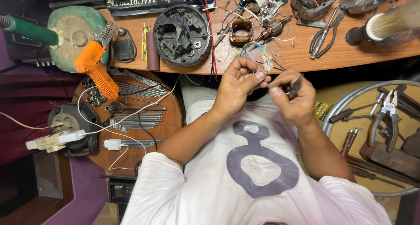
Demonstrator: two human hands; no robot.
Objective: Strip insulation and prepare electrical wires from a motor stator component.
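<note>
My left hand [238,85] pinches a bundle of thin coloured wires [258,52] near their bare ends, just below the bench edge. My right hand [295,98] is closed around a small dark tool [294,87] whose tip meets the wire ends between the two hands. The wires arc up onto the bench toward a copper-wound stator [241,31]. A motor armature [273,29] lies beside it. What kind of tool my right hand holds is too hidden to tell.
A wooden bench [306,54] carries a black round motor housing [181,34], pliers [323,34], a brush [385,28] and motor parts. Left: an orange soldering gun [94,67] and a round tray [173,120] of hex keys and sockets. Right: a tub [341,102] with pliers and screwdrivers.
</note>
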